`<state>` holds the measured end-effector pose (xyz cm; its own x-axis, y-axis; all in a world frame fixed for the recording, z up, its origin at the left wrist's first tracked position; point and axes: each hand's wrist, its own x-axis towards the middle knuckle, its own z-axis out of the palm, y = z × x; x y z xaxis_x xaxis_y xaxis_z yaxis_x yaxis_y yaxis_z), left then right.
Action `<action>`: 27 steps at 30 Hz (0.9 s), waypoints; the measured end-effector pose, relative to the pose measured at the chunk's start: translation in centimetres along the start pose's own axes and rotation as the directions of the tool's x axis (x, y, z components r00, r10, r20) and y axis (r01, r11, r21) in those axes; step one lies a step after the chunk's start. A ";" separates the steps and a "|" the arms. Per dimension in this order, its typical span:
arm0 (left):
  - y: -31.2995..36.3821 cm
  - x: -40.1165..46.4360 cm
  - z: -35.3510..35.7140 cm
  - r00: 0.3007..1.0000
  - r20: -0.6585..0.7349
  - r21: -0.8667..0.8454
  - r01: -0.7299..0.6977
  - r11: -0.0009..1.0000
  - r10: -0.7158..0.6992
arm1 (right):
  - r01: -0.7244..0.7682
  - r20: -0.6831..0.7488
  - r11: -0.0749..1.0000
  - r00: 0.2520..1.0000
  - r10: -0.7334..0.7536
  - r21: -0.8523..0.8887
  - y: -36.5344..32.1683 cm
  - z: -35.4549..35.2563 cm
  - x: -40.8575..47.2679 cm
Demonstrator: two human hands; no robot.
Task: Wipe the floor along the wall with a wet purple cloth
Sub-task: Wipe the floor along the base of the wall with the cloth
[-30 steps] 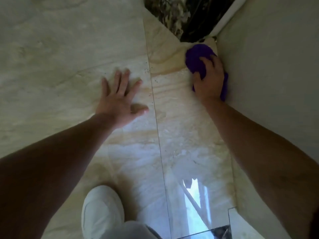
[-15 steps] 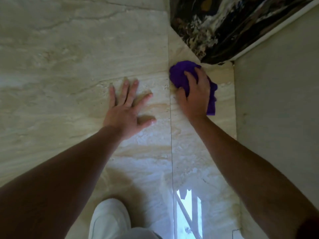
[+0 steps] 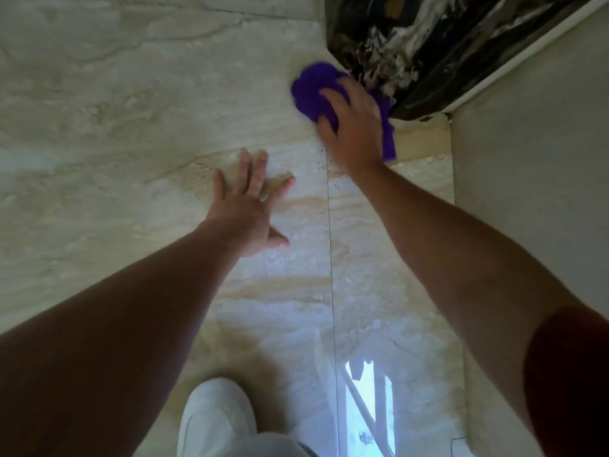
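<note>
A crumpled purple cloth (image 3: pixel 311 90) lies pressed on the glossy beige marble floor (image 3: pixel 131 127), right at the edge of a dark black-and-white marble strip (image 3: pixel 395 37). My right hand (image 3: pixel 354 127) lies on top of the cloth with its fingers curled into it, and hides the cloth's middle. The plain wall (image 3: pixel 527 176) rises to the right of that hand. My left hand (image 3: pixel 245 212) rests flat on the floor with fingers spread, nearer to me and to the left of the cloth, holding nothing.
A white shoe (image 3: pixel 214 420) stands on the floor at the bottom centre. A thin tile joint (image 3: pixel 331 258) runs toward me between the hands. A bright window reflection (image 3: pixel 365 404) shines on the floor near the wall.
My right hand has slid the cloth leftward, away from the wall, and forward against the dark marble strip. The left hand stays planted on the floor.
</note>
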<state>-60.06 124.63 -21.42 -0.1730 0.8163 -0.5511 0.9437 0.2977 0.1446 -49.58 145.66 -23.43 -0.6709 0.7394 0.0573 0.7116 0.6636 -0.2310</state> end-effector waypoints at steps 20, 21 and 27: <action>5.9 -0.4 0.3 0.968 0.072 -0.038 0.245 0.969 -0.242 | -0.342 0.087 0.939 0.937 0.339 0.027 9.1 -5.2 -22.1; 6.5 -1.4 0.6 0.972 0.018 -0.047 0.237 0.970 -0.236 | -0.366 0.089 0.930 0.928 0.362 0.034 8.5 -5.8 -25.6; 13.2 -9.6 6.9 0.963 -0.247 -0.059 0.098 0.993 -0.110 | -0.439 0.178 0.894 0.890 0.419 0.092 6.8 -8.0 -39.3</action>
<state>-44.01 117.32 -19.85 -0.3396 0.8756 -0.3434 0.9039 0.4048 0.1383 -16.74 122.05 -19.52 -0.3364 0.9159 -0.2191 0.9113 0.2580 -0.3208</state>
